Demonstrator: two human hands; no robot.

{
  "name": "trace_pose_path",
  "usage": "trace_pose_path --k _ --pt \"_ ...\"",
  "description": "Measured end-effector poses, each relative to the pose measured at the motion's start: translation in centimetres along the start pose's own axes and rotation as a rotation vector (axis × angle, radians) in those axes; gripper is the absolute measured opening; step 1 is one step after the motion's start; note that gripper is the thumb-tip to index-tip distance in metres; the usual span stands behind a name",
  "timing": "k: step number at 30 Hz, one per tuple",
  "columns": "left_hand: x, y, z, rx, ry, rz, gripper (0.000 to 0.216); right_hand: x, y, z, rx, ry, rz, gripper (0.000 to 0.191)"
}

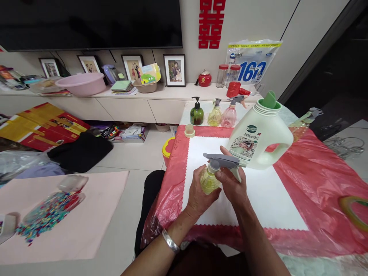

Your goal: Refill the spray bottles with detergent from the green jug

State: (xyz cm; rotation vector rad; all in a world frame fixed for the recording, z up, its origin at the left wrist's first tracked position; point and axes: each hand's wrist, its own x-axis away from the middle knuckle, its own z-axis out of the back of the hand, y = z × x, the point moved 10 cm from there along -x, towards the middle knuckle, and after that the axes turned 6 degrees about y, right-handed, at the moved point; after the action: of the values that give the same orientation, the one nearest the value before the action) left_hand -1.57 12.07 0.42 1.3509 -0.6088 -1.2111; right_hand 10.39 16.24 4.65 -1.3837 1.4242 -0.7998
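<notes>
My left hand (198,197) is wrapped round the clear yellowish body of a spray bottle (209,181). On the bottle's neck sits a grey trigger spray head (222,160), which my right hand (235,186) grips, its thumb by the collar. The bottle is held above a white scalloped-edge sheet (255,207). Just beyond, a large pale-green detergent jug (244,132) stands uncapped, with a green spout in its mouth. A pale cap (189,131) lies at the sheet's far left corner.
Red plastic film (322,184) covers the table. At its back are a green pump bottle (197,115), a yellow spray bottle (214,117) and a pink one (229,117). Another spray bottle (300,128) is behind the jug. Tape (355,211) lies right; colourful beads (47,214) cover a lower-left mat.
</notes>
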Motion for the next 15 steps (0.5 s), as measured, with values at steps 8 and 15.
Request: trace_pose_path --k 8,15 --pt "0.1 -0.6 -0.2 -0.023 0.008 -0.074 0.083 -2.2 -7.5 -0.2 -0.017 0.134 0.225 0.047" --pt "0.1 -0.8 -0.5 -0.036 -0.01 -0.062 0.082 -5.5 -16.0 -1.9 -0.011 0.138 0.356 0.033"
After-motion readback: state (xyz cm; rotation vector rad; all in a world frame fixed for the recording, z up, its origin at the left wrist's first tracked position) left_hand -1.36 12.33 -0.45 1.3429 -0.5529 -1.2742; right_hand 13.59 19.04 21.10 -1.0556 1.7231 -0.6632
